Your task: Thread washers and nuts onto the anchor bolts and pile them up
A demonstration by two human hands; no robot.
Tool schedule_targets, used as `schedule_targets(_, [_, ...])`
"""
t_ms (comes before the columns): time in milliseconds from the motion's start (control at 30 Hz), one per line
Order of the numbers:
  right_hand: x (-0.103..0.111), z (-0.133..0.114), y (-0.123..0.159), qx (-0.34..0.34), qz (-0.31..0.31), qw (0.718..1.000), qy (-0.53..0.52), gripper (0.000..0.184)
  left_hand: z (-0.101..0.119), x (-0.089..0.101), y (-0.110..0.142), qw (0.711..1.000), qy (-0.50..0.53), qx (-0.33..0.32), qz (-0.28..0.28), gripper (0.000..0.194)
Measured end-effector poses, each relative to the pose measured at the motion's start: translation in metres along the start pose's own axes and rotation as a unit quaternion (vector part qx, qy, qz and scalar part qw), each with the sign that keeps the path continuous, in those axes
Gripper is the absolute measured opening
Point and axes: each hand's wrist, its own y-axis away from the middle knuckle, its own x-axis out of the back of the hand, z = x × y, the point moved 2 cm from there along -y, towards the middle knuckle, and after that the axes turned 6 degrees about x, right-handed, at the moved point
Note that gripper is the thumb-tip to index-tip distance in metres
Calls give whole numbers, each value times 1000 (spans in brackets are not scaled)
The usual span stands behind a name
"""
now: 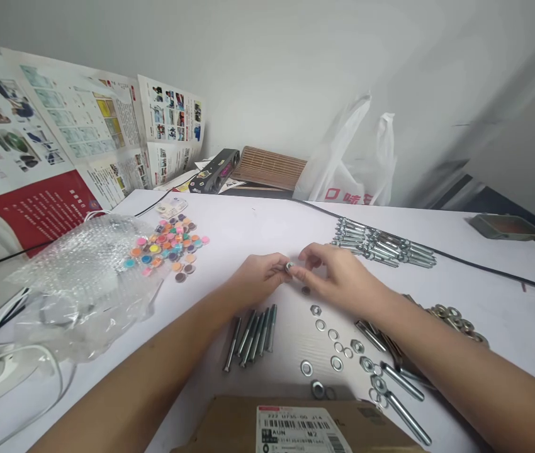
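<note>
My left hand (pixel 264 274) is closed in a pinch on a small metal piece. Its round silvery end, like a nut or a bolt end (pixel 289 267), shows at the fingertips, and the rest is hidden. My right hand (pixel 336 272) touches that end with its thumb; its index finger is curled and stands apart from the thumb. Just below the right thumb lies a dark washer (pixel 306 290). Nearer to me are a hex nut (pixel 315 310), several flat washers (pixel 337 363) and several long bolts (pixel 253 336) side by side.
Bundled anchor bolts (pixel 383 244) lie at back right, with brass-coloured rings (pixel 456 319) and threaded rods (pixel 408 418) nearer. A cardboard box (pixel 230 421) stands in front. Coloured discs (pixel 168 244) and bubble wrap (pixel 83 270) lie left. A black cable (pixel 479 268) crosses the table.
</note>
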Motion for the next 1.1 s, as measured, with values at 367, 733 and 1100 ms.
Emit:
schedule_targets(367, [4,12,3,-40,-2,999,8,40,-1,0,-1,1000,-6,0,-3,14])
schedule_targets(733, [2,7,0,-14,3,1000,1,42,-1,0,-1,1000,4,-6,-10,15])
schedule_targets(1100, [26,24,7,-110,117,983,87,34,-2,-1,-1,1000,-5,2,-13,17])
